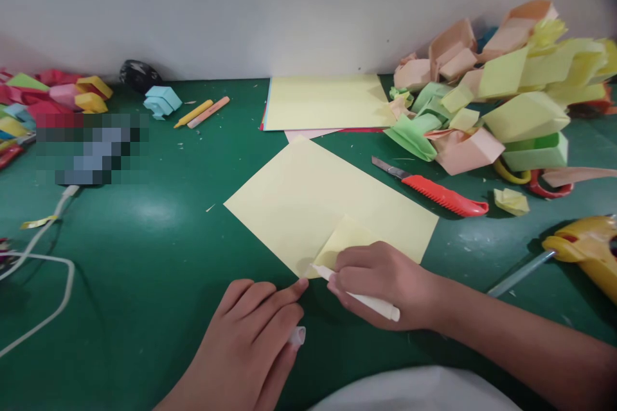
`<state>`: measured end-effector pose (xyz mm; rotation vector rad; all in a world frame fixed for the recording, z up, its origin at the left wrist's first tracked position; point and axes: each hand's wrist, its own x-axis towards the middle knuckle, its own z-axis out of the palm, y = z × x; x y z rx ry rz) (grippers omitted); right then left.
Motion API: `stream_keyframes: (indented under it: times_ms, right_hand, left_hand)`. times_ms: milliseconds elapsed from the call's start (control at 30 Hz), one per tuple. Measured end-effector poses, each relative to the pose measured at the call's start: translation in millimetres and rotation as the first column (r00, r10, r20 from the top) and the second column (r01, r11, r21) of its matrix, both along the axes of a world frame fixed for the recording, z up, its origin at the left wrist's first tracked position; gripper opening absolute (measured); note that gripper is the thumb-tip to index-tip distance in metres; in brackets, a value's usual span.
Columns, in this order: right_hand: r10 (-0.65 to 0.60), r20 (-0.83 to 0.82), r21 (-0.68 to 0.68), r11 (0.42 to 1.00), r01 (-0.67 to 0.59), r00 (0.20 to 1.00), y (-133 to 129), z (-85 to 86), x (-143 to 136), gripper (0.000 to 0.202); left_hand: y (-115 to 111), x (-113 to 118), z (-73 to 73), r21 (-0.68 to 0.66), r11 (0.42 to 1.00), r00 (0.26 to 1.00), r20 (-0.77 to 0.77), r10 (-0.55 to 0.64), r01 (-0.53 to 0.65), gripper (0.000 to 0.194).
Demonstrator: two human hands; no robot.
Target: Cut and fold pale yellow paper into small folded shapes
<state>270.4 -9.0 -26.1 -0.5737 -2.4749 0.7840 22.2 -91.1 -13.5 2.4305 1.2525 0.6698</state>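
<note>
The right hand [385, 279] closes on a white marker [378, 307]; the left hand [253, 327] half-curls round a cap [298, 335], forefinger at the six-o'clock corner of a pale-yellow sheet [313, 189]. From it, stacked paper [328, 103] lies at twelve, a red cutter [443, 196] near three.

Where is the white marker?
In the head view, right of centre, the white marker is in the right hand, its tip by the near corner of the yellow sheet.

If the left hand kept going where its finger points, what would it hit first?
The near corner of the large yellow sheet, which the left hand seems to touch with a fingertip; just beyond, probably the white pen in the right hand. Depth is unclear.
</note>
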Motion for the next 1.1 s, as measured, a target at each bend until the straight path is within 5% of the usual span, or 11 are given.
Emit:
stream_keyframes:
  times_ms: [567,767,967,1100]
  right_hand:
    - [-0.043,-0.065,0.068,0.997,0.048,0.997,1,2.5,1,0.014]
    - [-0.078,0.037,0.269,0.961,0.065,0.996,4,-1.7,4,0.029]
    - [-0.042,0.155,0.304,0.953,-0.007,0.987,2,-0.4,14,0.027]
    - [-0.055,0.157,0.281,0.960,0.009,0.986,2,-0.5,16,0.024]
  left_hand:
    - [2,2,1.7,0.030,0.999,1.000,-0.007,-0.014,0.014,0.022]
    - [3,1,1.9,0.046,0.999,0.999,-0.039,-0.014,0.016,0.023]
    - [4,10,9.1,0.177,0.976,0.964,-0.254,-0.079,0.126,0.026]
    - [6,26,-0.8,0.197,0.952,0.938,-0.304,-0.168,0.234,0.027]
